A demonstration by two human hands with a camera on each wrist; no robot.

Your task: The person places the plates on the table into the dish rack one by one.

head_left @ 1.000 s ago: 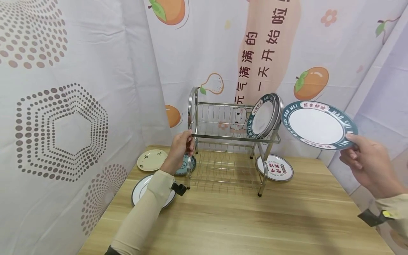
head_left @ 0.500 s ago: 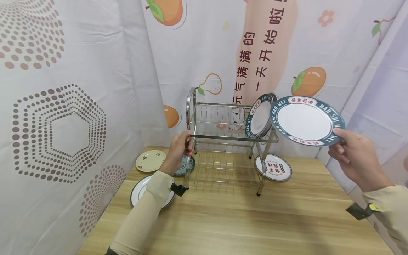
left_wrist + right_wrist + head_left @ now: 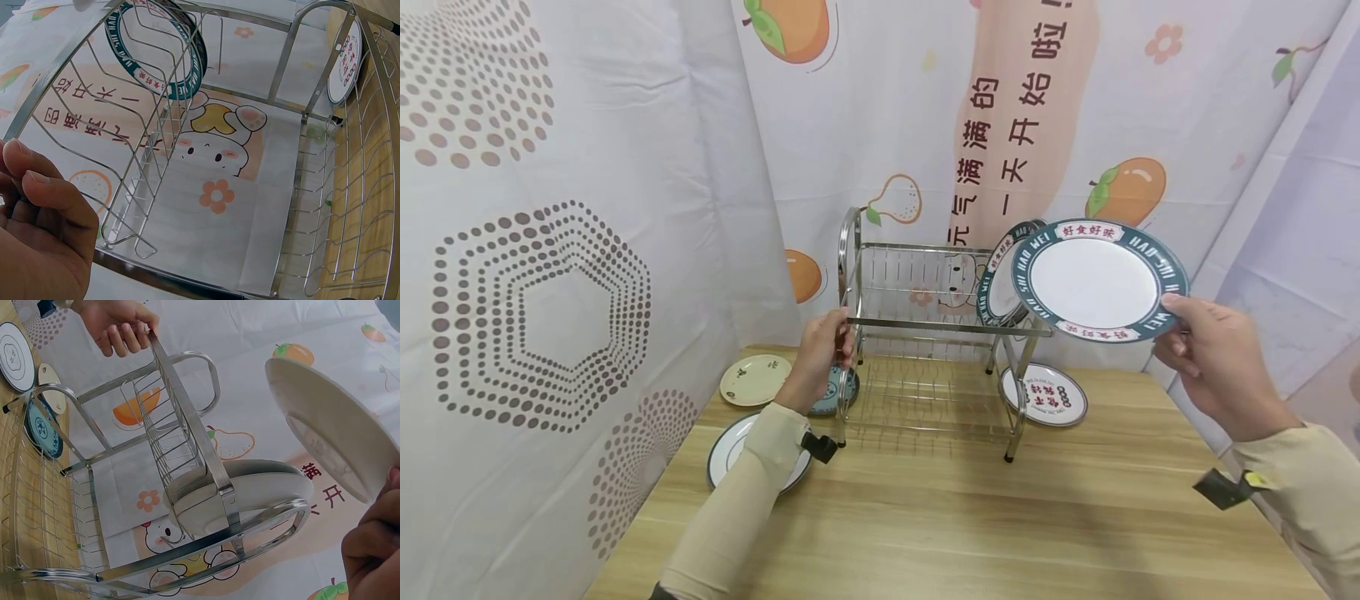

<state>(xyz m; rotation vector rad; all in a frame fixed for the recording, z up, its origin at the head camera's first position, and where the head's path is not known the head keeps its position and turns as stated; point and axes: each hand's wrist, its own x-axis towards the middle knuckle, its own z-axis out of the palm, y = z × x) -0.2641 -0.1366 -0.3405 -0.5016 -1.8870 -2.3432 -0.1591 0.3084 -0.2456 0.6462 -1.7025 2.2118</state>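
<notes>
- White curtain [image 3: 865, 117] printed with orange fruit and Chinese lettering hangs across the far side, and a dotted curtain [image 3: 632, 150] runs down the left.
- Wood-look tabletop [image 3: 925, 533], with a two-tier metal dish rack [image 3: 951, 326] standing toward the far side.
- Person's right grip [image 3: 1213, 358] is pinching the right edge of a teal-rimmed plate [image 3: 1093, 283], thumb on top. That plate's up in the air at the rack's right end, face showing, apart from the rack.
- Left grip [image 3: 816, 354] has its fingers curled on the rack's upper near bar, at the left end.
- Matching plate [image 3: 998, 287] stands on edge in the upper tier, right end, partly covered by the held one.
- Left of the rack: cream plate [image 3: 756, 380] farther back, dark-rimmed white plate [image 3: 730, 450] nearer, partly under the sleeve [image 3: 737, 508], plus a blue plate [image 3: 829, 398] by the left legs.
- Red-lettered plate [image 3: 1055, 396] lies by the right legs.
</notes>
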